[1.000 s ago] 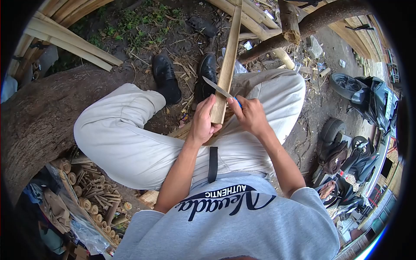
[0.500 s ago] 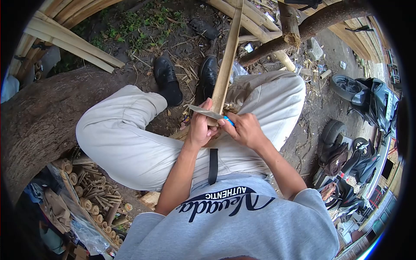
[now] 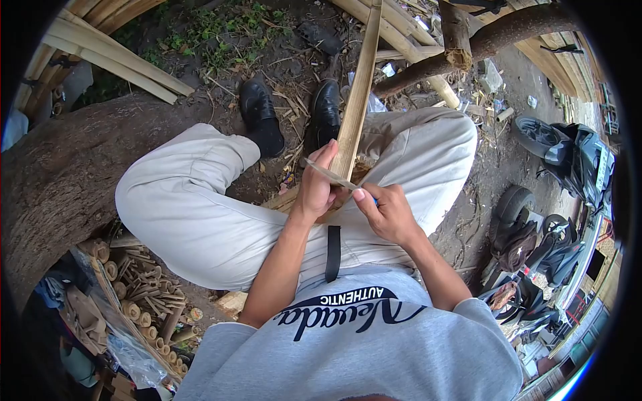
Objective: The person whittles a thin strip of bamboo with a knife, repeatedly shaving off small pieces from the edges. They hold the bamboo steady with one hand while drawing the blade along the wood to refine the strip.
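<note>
A long split bamboo strip (image 3: 360, 90) runs from my lap up between my shoes, away from me. My left hand (image 3: 314, 192) is closed around its near end, with the fingers along the strip's left side. In my right hand (image 3: 390, 212) is a knife (image 3: 329, 172), gripped by its blue handle, which is mostly hidden by my fingers. The blade lies across the strip close to my left hand, its tip pointing left. My right thumb sits at the base of the blade.
A thick tree trunk (image 3: 60, 180) lies to my left, with a crate of cut bamboo pieces (image 3: 150, 294) below it. Ahead are bamboo poles (image 3: 394, 40) and a wooden branch (image 3: 498, 45). Parked motorcycles (image 3: 568, 150) stand at the right. Shavings litter the ground.
My right hand has drawn the knife a little right and toward my body. The blade now appears narrower, turned more edge-on. My left hand keeps its hold on the bamboo strip.
</note>
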### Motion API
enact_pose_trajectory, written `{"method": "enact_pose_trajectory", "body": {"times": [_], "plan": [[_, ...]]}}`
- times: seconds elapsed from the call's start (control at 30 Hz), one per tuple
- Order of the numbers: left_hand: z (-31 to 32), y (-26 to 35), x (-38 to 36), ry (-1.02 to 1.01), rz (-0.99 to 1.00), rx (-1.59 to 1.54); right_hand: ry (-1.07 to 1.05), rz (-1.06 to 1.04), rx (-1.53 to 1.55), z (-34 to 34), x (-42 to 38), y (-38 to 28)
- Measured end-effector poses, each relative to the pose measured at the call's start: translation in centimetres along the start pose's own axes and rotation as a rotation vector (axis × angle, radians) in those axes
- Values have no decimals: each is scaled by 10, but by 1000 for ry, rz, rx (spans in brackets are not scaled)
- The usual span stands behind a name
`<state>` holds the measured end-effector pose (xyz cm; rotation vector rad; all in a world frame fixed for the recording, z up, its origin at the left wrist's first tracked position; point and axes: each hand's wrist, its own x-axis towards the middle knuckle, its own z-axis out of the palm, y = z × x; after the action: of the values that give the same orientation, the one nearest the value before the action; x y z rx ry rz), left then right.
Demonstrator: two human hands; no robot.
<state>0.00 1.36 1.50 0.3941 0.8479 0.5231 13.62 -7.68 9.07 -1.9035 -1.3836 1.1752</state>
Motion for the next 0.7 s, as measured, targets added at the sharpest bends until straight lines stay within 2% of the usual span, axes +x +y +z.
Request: {"method": "enact_pose_trajectory", "body": {"times": [0.23, 0.33, 0.43, 0.5, 0.53, 0.6, 0.7], "plan": [[2, 7, -3, 10, 1, 22, 25, -39, -41, 0, 0, -7], [-1, 7, -3, -65, 10, 15, -1, -43, -69, -2, 1, -5], [5, -1, 0, 24, 6, -18, -14, -76, -61, -4, 3, -7], [10, -11, 7, 272, 101, -41, -23, -111, -127, -5, 7, 1], [7, -6, 6, 270, 109, -45, -36, -143, -188, -4, 11, 6], [-5, 8, -2, -59, -33, -97, -22, -191, -162, 3, 22, 14], [-7, 10, 0, -58, -33, -166, -1, -244, -171, 6, 33, 11]]}}
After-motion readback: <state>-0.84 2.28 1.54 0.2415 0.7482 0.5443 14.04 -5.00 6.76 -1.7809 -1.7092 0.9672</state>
